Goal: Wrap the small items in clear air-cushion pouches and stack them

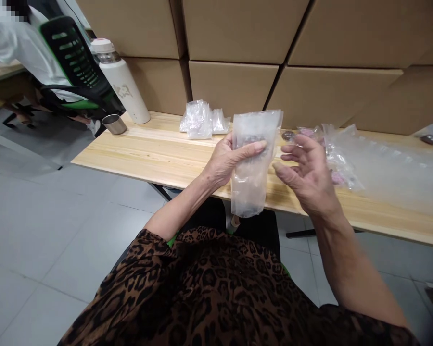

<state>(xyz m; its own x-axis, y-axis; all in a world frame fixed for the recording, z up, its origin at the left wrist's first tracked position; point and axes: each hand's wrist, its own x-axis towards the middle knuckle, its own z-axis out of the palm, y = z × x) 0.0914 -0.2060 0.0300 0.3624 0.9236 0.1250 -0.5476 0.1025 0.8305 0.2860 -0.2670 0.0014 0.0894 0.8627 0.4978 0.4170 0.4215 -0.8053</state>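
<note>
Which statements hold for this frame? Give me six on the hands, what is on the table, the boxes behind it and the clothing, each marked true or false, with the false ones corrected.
1. The left hand holds a translucent plastic bag. True.
2. The right hand is clenched into a fist. False: it is open, thumb and fingers apart.
3. A metal cup stands beside the white bottle on the wooden table. True.
4. The white bottle lies on its side. False: it stands upright.
5. Cardboard boxes are stacked beyond the wooden table. True.
6. The wearer's top is plain white. False: it has a leopard print.
</note>
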